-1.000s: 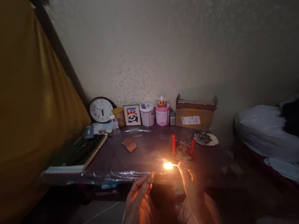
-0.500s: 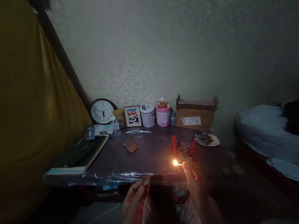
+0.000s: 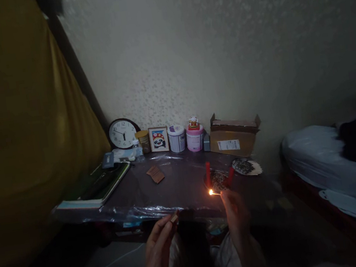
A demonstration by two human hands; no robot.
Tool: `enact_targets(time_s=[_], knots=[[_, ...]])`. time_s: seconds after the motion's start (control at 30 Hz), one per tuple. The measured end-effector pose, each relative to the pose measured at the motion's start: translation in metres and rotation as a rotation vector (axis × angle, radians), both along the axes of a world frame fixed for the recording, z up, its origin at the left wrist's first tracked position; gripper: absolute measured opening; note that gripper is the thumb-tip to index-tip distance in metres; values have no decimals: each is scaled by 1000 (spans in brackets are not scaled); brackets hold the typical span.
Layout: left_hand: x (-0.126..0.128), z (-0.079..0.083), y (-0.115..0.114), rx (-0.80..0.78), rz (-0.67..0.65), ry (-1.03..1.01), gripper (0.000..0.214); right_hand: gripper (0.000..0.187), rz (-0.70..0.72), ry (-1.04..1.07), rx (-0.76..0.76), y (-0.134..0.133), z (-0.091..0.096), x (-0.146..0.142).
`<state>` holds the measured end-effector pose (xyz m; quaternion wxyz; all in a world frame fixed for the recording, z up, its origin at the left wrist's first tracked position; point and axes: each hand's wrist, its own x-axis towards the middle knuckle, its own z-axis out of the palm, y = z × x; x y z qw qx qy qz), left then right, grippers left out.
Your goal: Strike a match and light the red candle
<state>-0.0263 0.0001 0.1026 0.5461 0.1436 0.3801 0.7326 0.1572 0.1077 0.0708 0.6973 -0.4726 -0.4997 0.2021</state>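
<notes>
1. Two hands are held at the near side of the desk point(image 3: 182, 192); clock directions are read from the desk's middle, with twelve at the wall.
2. At four o'clock, a burning match point(image 3: 217, 194) is pinched between thumb and fingers of the right hand point(image 3: 236, 210); its flame point(image 3: 211, 192) is pointed away from the hand, toward nine.
3. At seven o'clock, a small brown piece point(image 3: 174, 217) is gripped in the fingertips of the left hand point(image 3: 157, 241), well apart from the flame.
4. Toward three o'clock, one upright red candle point(image 3: 208, 173) and a second red candle point(image 3: 231, 176), slightly tilted, are seen at a round, speckled dish point(image 3: 206, 187). The flame is held close to the foot of the upright one; whether it is touched cannot be told.
5. At ten, near the middle, a folded brown card point(image 3: 155, 174) is laid flat.
6. Along the wall, a round clock point(image 3: 122, 134) is placed between ten and eleven, a framed panda picture point(image 3: 159, 140) near twelve, a pink tin point(image 3: 195, 141) at one and a cardboard box point(image 3: 231, 137) at two.
</notes>
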Motion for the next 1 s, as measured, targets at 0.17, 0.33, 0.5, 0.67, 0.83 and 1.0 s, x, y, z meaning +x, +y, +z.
enact_targets(time_s=[0.17, 0.33, 0.5, 0.67, 0.83, 1.0], knots=[[-1, -2, -1, -24, -2, -15, 30, 21, 0, 42, -63, -1, 6, 0], [-2, -2, -1, -44, 5, 7, 33, 22, 17, 64, -124, -3, 15, 1], [-3, -5, 0, -71, 7, 17, 34, 24, 24, 96, -151, -3, 22, 1], [-4, -10, -1, -60, -8, 0, 32, 24, 26, 139, -161, -2, 29, -1], [-6, -11, -3, -67, 10, -2, 34, 22, 63, 202, -182, -3, 34, -2], [-4, -7, -3, -92, 8, 7, 36, 28, 122, 302, -210, 1, 30, -1]])
